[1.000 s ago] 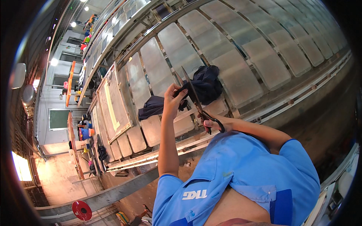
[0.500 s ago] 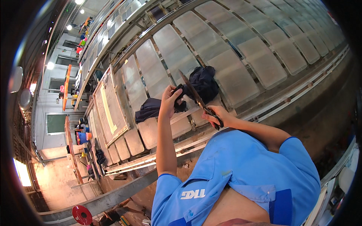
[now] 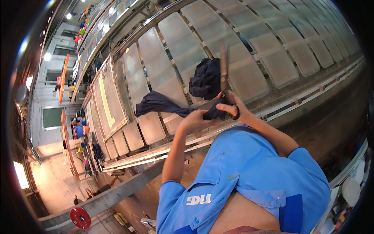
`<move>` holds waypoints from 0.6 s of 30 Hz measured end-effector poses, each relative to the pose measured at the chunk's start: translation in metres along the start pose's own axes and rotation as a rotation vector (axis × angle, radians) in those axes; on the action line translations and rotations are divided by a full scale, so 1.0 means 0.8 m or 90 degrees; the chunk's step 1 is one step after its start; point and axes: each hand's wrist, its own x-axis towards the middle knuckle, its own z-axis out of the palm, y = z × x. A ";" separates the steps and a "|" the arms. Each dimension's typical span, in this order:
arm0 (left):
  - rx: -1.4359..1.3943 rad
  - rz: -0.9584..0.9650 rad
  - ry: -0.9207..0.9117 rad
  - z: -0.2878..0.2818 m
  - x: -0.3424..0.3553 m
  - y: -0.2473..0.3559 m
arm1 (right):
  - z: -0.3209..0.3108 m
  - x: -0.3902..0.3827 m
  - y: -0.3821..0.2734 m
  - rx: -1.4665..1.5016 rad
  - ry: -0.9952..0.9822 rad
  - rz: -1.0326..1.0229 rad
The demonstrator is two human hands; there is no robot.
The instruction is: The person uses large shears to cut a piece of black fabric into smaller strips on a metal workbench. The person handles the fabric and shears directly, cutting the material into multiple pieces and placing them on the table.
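My right hand [image 3: 238, 107] grips a pair of dark-handled scissors [image 3: 224, 74] by the handles. One long blade, blurred, points away from me across the flat panels. My left hand [image 3: 194, 121] is closed on a dark navy cloth [image 3: 161, 105], close to the right hand. From the left hand the cloth stretches out leftward over the panels, and a part of it bunches between the two hands. Just beyond the hands lies a crumpled heap of dark cloth [image 3: 204, 78], beside the blade. Whether the heap joins the held piece I cannot tell.
A long row of grey rounded panels [image 3: 241, 58] fills the bench, with narrow gaps between them. A pale rail [image 3: 272, 113] edges its near side. To the left lies a framed screen [image 3: 107, 97] with a yellowish strip. A red disc [image 3: 80, 218] stands low at left.
My left hand has moved right and nearer my body with the cloth, which now trails leftward. The right hand has lifted slightly away from me, and the scissors have swung to the right.
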 end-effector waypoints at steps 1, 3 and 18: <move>0.005 0.033 -0.022 -0.008 0.015 -0.031 | -0.002 0.000 -0.012 -0.008 0.019 -0.026; 0.157 0.156 0.045 -0.027 0.027 -0.060 | -0.011 0.003 -0.029 -0.061 0.083 -0.061; -0.437 0.053 0.096 -0.193 0.007 -0.045 | -0.047 0.022 -0.001 0.151 -0.144 0.058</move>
